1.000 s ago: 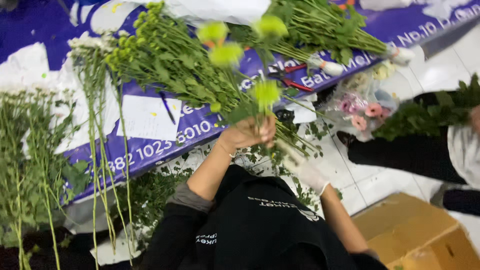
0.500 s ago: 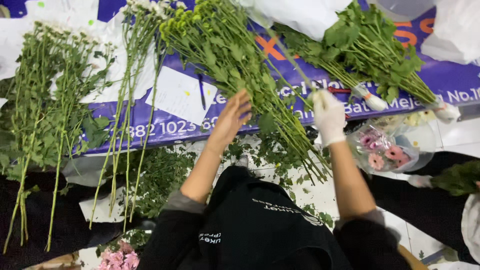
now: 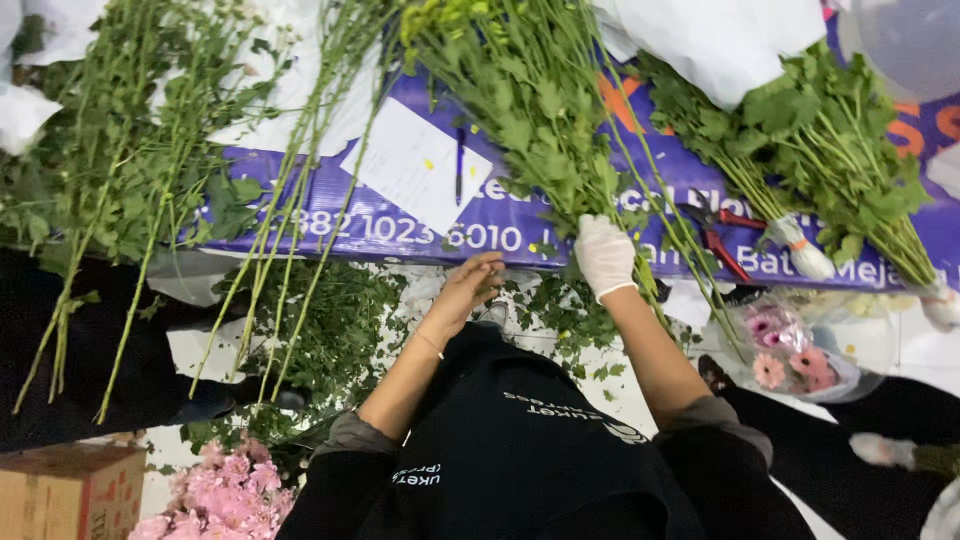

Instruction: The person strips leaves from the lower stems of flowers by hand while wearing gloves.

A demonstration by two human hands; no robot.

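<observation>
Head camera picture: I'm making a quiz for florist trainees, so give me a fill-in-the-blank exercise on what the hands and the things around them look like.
1. The right hand wears a white ____ and rests on the green stems.
2. The left hand is ____, with no covering.
3. A pen lies on a sheet of white ____.
4. The cutters right of the gloved hand have ____ handles.

Missing words: glove; bare; paper; red

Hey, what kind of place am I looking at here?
Most likely a florist's work area. Long bunches of green flower stems lie across a purple banner, red clippers rest nearby, and pink flowers sit low beside a cardboard box.
</observation>
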